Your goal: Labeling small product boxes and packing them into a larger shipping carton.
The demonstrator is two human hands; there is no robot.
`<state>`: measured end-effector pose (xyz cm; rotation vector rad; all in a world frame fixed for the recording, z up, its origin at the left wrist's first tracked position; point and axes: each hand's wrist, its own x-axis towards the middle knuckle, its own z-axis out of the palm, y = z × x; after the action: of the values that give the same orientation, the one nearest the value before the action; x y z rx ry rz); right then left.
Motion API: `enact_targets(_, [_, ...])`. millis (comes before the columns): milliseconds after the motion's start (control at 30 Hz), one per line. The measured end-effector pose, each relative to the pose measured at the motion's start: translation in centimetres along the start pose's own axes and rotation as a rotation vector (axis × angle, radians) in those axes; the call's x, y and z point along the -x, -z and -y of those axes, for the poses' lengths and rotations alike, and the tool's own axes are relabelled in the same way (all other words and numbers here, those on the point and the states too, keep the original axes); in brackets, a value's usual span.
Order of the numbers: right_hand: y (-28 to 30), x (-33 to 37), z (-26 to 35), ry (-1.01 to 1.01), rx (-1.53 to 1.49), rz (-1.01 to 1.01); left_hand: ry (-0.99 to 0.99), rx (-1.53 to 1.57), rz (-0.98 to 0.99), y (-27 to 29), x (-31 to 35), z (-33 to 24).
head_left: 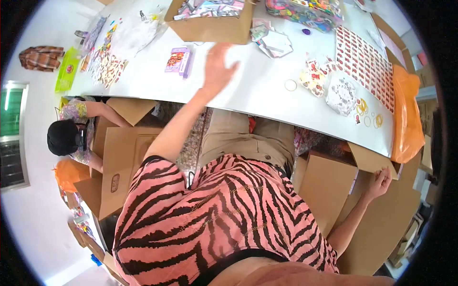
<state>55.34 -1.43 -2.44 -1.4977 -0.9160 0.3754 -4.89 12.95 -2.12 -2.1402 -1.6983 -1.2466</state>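
My left hand [219, 71] reaches over the white table, its fingers apart and slightly blurred, with nothing in it. Its fingertips are just short of an open cardboard box [210, 29] filled with small flat packets. To the left of that hand lies a small purple printed box [179, 62]. My right hand [379, 183] is low on the right, by a flap of a large open carton [329, 188]. Its fingers are curled together; whatever they may hold is too small to make out.
The white table [267, 86] carries loose stickers [107, 69], a clear bag of colourful pieces [305, 14], a sticker sheet [365, 62] and yellow rubber bands [365, 107]. An orange bag [405, 114] hangs at the right edge. A person in a black cap [62, 137] works at left among cartons.
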Motion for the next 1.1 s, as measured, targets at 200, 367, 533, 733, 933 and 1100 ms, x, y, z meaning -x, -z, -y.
enact_targets(200, [-9.5, 0.5, 8.2, 0.447, 0.155, 0.283, 0.423, -0.455, 0.049, 7.1, 3.3, 11.9])
enact_targets(367, [-17.9, 3.1, 11.3, 0.419, 0.127, 0.630, 0.637, -0.549, 0.273, 6.9, 2.6, 13.6])
enact_targets(533, [-24.2, 6.4, 13.3, 0.494, 0.144, 0.825, 0.690, -0.551, 0.334, 6.7, 3.0, 14.3])
enact_targets(733, [-28.8, 9.9, 14.3, 0.411, 0.113, 0.992, 0.646, -0.462, 0.232, 8.0, 2.9, 12.9])
enact_targets(933, [-33.0, 11.8, 14.1, 0.461, 0.065, 1.143, 0.573, -0.373, 0.126, 9.9, 2.6, 11.5])
enact_targets(1100, [-36.0, 12.8, 14.4, 0.326, 0.057, 1.267, 0.737, 0.315, 0.030, 10.0, 0.9, 7.3])
